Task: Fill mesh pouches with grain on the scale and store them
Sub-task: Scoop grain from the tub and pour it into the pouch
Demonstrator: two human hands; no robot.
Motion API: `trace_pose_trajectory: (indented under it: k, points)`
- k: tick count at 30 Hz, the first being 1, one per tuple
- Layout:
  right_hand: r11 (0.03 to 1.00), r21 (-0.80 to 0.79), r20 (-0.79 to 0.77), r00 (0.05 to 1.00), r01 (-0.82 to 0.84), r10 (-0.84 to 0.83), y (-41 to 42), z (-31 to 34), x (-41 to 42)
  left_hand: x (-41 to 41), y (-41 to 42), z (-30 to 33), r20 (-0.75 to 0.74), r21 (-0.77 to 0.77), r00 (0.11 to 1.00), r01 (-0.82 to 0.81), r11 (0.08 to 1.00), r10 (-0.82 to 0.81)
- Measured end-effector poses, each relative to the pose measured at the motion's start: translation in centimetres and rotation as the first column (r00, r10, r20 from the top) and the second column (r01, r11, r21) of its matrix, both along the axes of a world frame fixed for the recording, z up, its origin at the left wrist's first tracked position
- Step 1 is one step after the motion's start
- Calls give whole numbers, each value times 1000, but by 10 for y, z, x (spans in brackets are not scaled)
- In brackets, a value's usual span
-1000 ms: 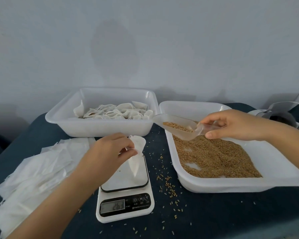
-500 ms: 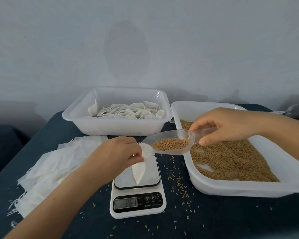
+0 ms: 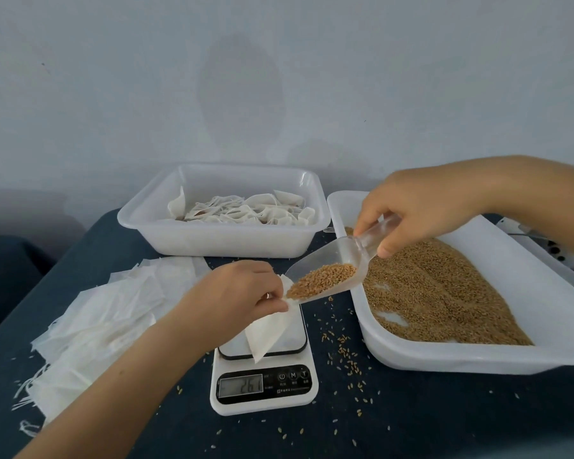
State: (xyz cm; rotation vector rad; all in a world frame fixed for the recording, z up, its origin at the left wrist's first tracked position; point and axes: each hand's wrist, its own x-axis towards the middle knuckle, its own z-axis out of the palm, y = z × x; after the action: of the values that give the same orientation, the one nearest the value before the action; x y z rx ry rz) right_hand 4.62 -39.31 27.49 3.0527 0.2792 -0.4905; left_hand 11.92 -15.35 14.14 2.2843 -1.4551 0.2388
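My left hand pinches the mouth of a white mesh pouch that hangs down onto the platform of the white digital scale. My right hand grips the handle of a clear plastic scoop tilted down to the left, its lip at the pouch mouth. Brown grain lies piled toward the scoop's low end. The scale display shows digits.
A white tray of grain sits to the right of the scale. A white tub at the back holds several pouches. A heap of flat empty pouches lies at the left. Loose grains dot the dark cloth.
My right hand has carried the loaded scoop left from over the grain tray to the pouch mouth and tipped it down. My left hand keeps holding the pouch on the scale.
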Motion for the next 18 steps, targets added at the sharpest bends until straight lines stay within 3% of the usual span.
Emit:
trace_pose_trajectory:
  k: [18]
  points:
    - [928,-353,42,989,-120,144,36,19,22,-6,-2,-2,4,-34,1000,-28,999,28]
